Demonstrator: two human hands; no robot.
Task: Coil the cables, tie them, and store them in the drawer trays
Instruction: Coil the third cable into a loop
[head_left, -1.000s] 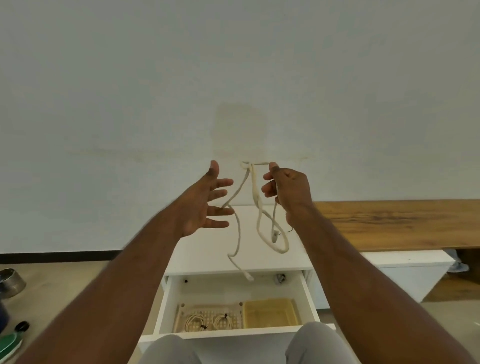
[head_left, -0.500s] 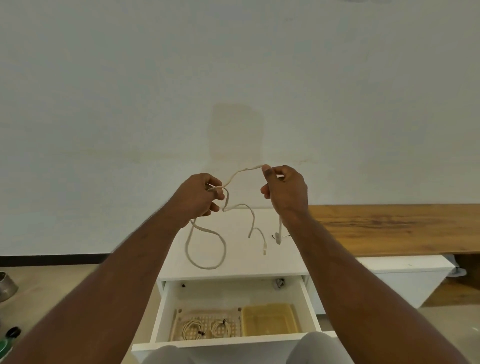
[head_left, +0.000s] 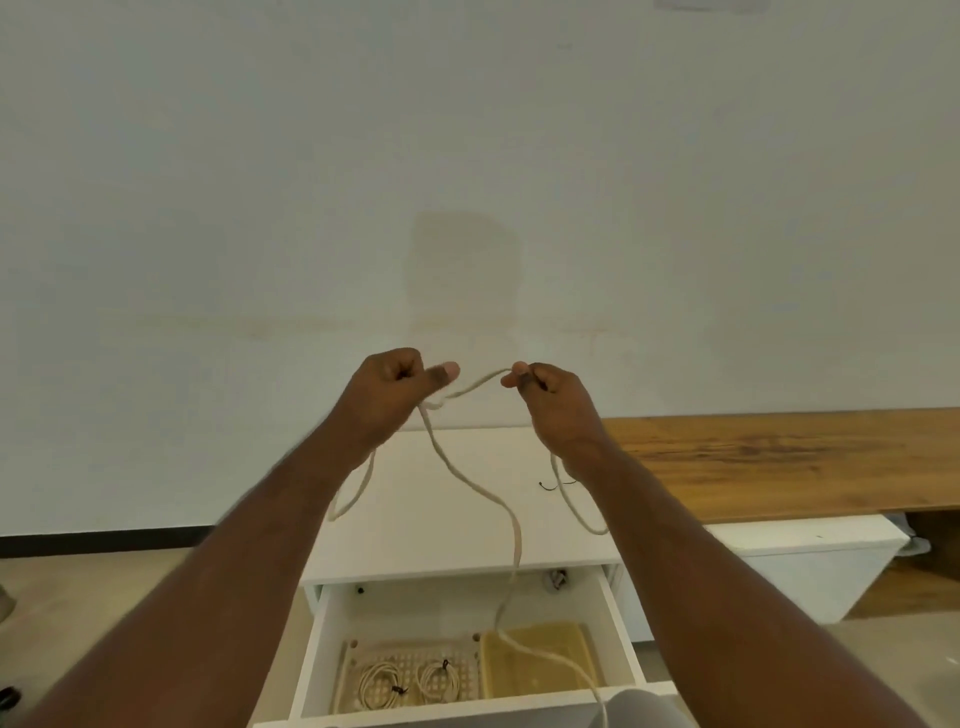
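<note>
I see both hands, left hand (head_left: 387, 387) and right hand (head_left: 545, 395), fingers curled, pinching a cable (head_left: 478, 387) before a pale wall (head_left: 467, 156), white cabinet top (head_left: 457, 499) below the fingers.

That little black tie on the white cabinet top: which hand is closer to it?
Right. The right hand is held up just above the black tie; the left hand is farther off to the side.

Your left hand (head_left: 392, 387) and right hand (head_left: 550, 397) pinched a cream cable (head_left: 478, 387) taut between them; its slack dangled over the open drawer (head_left: 621, 629).
</note>
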